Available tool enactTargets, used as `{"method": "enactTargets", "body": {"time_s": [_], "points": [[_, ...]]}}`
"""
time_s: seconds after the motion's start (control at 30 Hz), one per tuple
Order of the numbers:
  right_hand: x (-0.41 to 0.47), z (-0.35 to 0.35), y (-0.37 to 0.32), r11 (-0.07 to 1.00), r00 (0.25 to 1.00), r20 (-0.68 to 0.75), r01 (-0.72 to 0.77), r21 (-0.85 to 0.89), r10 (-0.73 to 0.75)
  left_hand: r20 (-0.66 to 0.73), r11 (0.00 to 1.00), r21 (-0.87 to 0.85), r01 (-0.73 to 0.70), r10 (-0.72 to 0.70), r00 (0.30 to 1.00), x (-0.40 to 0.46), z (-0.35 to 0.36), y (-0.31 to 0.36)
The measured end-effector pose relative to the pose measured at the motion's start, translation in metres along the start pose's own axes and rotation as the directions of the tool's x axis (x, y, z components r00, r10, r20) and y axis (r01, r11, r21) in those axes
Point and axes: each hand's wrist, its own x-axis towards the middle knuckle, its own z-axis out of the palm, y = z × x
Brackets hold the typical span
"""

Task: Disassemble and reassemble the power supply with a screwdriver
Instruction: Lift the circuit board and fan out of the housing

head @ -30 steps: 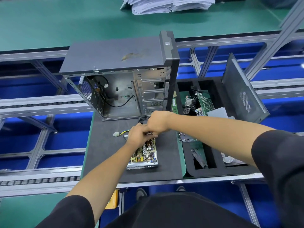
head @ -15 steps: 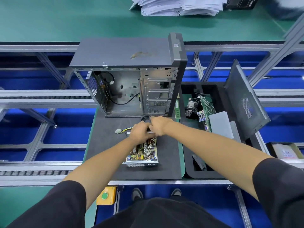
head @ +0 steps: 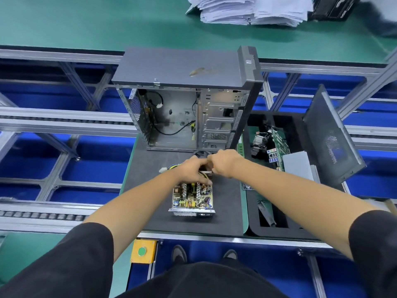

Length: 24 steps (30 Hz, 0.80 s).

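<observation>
**Where things lie on the worktop**

The power supply (head: 193, 198) lies open on the mat (head: 148, 186) at the near middle of the worktop (head: 64, 22). Behind it stands the computer case (head: 187, 97), its open side facing the person. Both hands meet over the far end of the power supply, the left hand (head: 191, 171) just left of the right hand (head: 223, 162). Right of the mat sits a foam tray (head: 279, 231) with a circuit board (head: 279, 145) in it; the side panel (head: 330, 136) leans at the tray's right edge. A paper stack (head: 253, 9) lies far behind.
</observation>
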Motion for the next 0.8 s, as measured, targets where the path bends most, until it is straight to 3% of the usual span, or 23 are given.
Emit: {"method": "enactTargets", "body": {"time_s": [0.1,0.17,0.37,0.57,0.63,0.73,0.8], "points": [[-0.001,0.003,-0.005,0.983,0.984,0.074,-0.17,0.068,0.165,0.01,0.996,-0.079,-0.05,0.051,0.999,-0.004,-0.008,-0.007],[-0.002,0.001,-0.005,0.986,0.982,0.089,-0.166,0.005,0.165,0.019,0.996,-0.075,-0.055,0.057,0.998,-0.008,-0.016,-0.011],[-0.008,-0.013,0.009,0.963,0.992,0.076,0.117,-0.241,-0.101,-0.125,0.991,-0.135,0.024,-0.041,0.991,-0.021,-0.036,-0.033],[-0.002,-0.008,0.016,0.867,0.925,0.06,0.374,-0.331,-0.376,-0.3,0.986,-0.167,0.018,-0.068,0.951,-0.05,-0.032,-0.07],[-0.002,-0.002,0.015,0.865,0.93,0.015,0.349,-0.36,-0.368,-0.303,0.986,-0.167,0.009,-0.06,0.951,-0.056,-0.029,-0.078],[-0.002,0.003,0.011,0.917,0.963,-0.037,0.243,-0.317,-0.268,-0.202,0.985,-0.174,0.007,-0.043,0.979,-0.061,-0.026,-0.081],[-0.003,0.005,0.008,0.948,0.981,-0.068,0.156,-0.278,-0.181,-0.16,0.995,-0.094,-0.021,0.006,0.987,-0.062,-0.023,-0.08]]}}
